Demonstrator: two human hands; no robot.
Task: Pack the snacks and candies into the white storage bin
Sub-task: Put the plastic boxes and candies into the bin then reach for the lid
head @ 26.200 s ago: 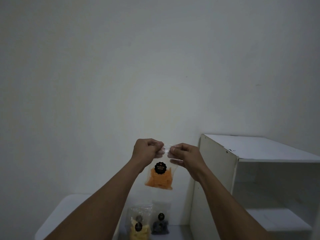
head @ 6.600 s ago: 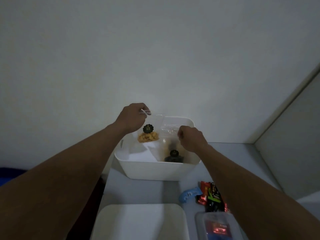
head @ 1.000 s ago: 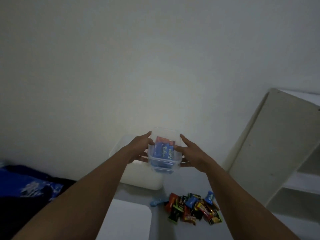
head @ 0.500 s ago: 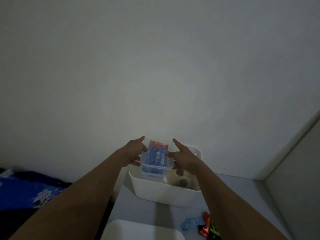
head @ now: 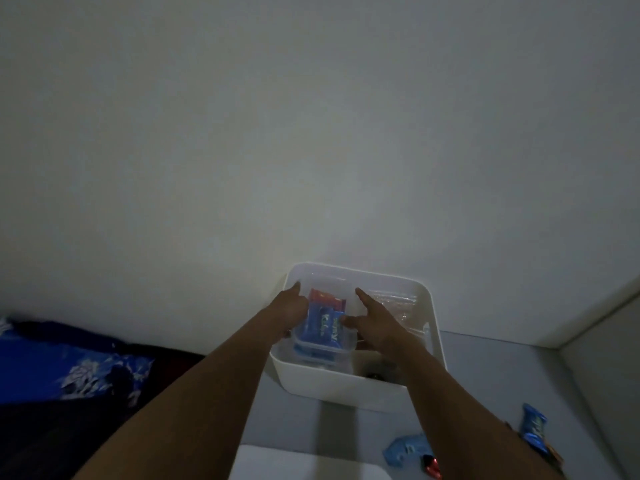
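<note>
The white storage bin (head: 349, 388) stands on the grey table against the wall. Inside its left half sits a clear plastic box (head: 323, 330) filled with blue and red candy bars. My left hand (head: 289, 311) holds the box's left side and my right hand (head: 372, 325) its right side, with straight fingers pressed against the walls. Clear snack bags (head: 391, 301) lie in the bin's right half, and a dark one shows low by my right forearm. Loose wrapped candies (head: 533, 426) lie on the table at the lower right.
A white lid or tray (head: 304, 467) lies at the bottom edge, in front of the bin. Blue patterned fabric (head: 62, 365) lies to the left, below the table. A white cabinet side (head: 602, 355) rises at the right. A blue wrapper (head: 403, 452) lies near my right forearm.
Both hands have lowered the clear candy box from above the bin's rim down into its left half. The camera has tilted down toward the bin.
</note>
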